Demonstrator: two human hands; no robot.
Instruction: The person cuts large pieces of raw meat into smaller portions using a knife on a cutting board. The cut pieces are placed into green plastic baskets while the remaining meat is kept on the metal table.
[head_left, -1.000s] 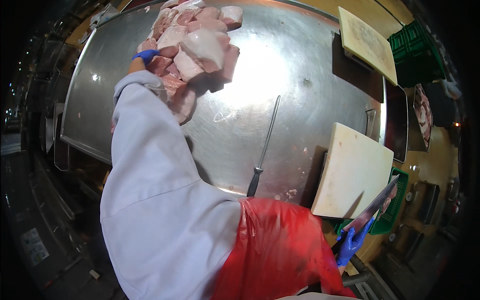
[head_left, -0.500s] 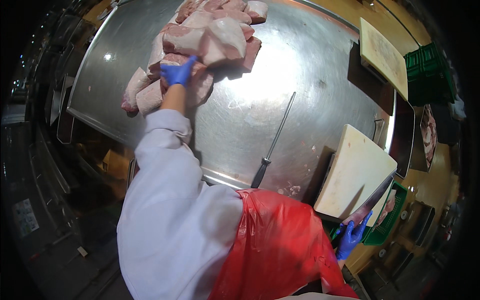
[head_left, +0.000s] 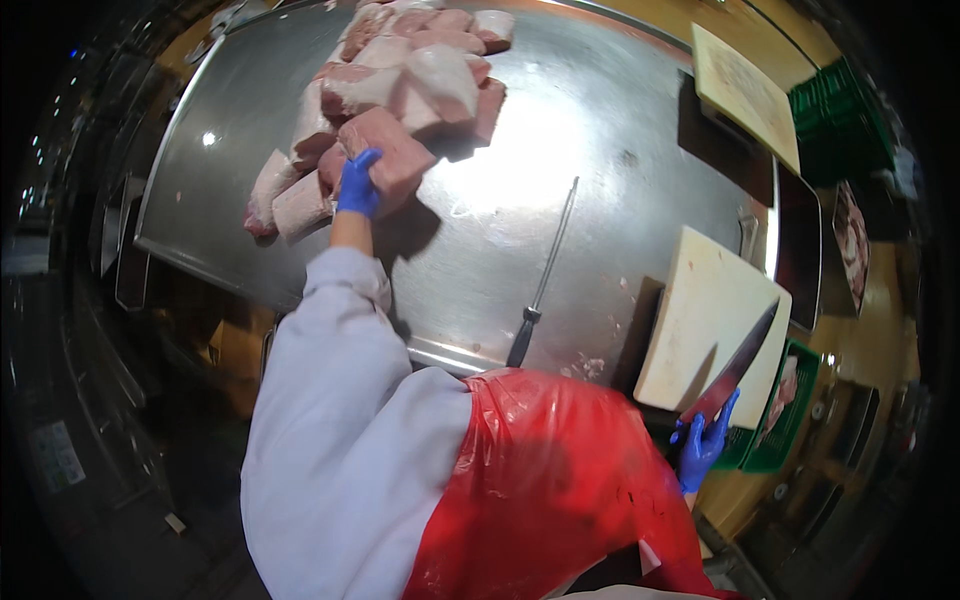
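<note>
Metal table, meat piece now lifted, left hand gripping

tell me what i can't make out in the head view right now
Head view:
Knife handle: hidden by the right hand.
Some fingertips of the left hand: hidden by the gripped meat piece.
Meat pile, far end: cut off by the upper edge.
Green basket, inside: partly covered by the white board.

Two hands, one knife, one sharpening steel, two boards, over eight meat pieces
</note>
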